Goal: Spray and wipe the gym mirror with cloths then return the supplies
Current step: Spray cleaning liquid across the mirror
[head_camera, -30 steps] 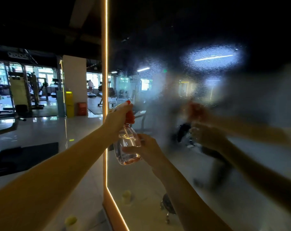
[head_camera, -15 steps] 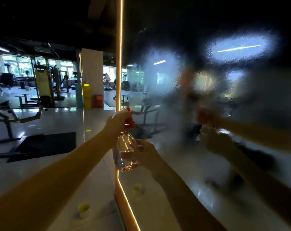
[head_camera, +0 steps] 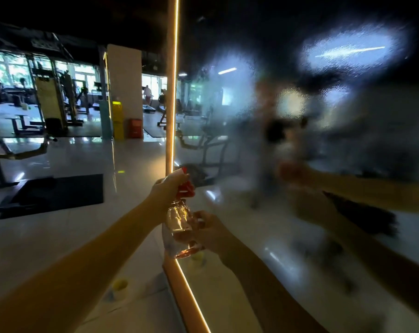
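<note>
A clear spray bottle (head_camera: 178,227) with a red trigger head (head_camera: 185,188) is held up in front of the gym mirror (head_camera: 299,140). My left hand (head_camera: 166,191) grips the red head from the left. My right hand (head_camera: 211,233) holds the bottle's round body from the right. The mirror fills the right half of the view and is fogged with spray droplets, so the reflection of my arms is blurred. Something yellow and blurred (head_camera: 119,284), possibly a cloth, lies on the floor by the mirror's base.
The mirror's lit frame edge (head_camera: 173,92) runs vertically through the middle and along the bottom. To the left is glossy floor with a black mat (head_camera: 57,192), gym machines, a white pillar (head_camera: 124,90) and a red bin (head_camera: 134,128).
The view has swung left and lower, so the bottle and both hands sit lower in the frame. The fogged patch on the mirror looks wider. Both hands keep their hold.
</note>
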`<state>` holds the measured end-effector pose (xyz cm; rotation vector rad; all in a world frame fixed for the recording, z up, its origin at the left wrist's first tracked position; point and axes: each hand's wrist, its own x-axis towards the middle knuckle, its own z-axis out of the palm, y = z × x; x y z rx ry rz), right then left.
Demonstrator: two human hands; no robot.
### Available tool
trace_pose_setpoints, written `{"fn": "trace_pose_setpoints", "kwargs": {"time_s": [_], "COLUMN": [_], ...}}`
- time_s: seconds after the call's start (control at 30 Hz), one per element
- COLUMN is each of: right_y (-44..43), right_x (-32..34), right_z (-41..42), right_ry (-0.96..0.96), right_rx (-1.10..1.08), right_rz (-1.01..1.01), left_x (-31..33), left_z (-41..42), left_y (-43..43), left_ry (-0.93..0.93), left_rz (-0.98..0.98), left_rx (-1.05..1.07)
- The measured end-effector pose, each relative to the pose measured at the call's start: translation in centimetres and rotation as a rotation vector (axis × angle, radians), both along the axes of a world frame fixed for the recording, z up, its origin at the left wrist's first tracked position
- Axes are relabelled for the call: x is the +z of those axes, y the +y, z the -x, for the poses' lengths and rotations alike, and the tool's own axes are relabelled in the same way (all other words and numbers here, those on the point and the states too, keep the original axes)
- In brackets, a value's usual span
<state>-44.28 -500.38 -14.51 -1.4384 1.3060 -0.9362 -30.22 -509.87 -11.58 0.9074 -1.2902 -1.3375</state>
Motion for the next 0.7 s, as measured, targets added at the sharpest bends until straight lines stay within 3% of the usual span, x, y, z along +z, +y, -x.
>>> {"fn": "trace_pose_setpoints", "kwargs": {"time_s": [0.33,0.53,0.7], "right_y": [-6.4,-9.5,-11.4], "right_x": [-1.7,-2.9,-4.0], "right_z": [-2.9,-4.7,-6.0], "right_ry": [-0.025,0.034,0.034], "right_rx": [-0.037,-0.052,-0.070], "right_rz": [-0.083,-0.089,-0.124], "left_x": [-2.6,-4.1,-5.3], "left_z": [-1.8,-4.1,-4.8], "left_y": [-8.1,-11.1,-13.1], "left_ry": [0.081,-0.015,0.095], "left_rz": [-0.089,-0.130,-0.187], "left_rx": [-0.003,-0.091,-0.030]}}
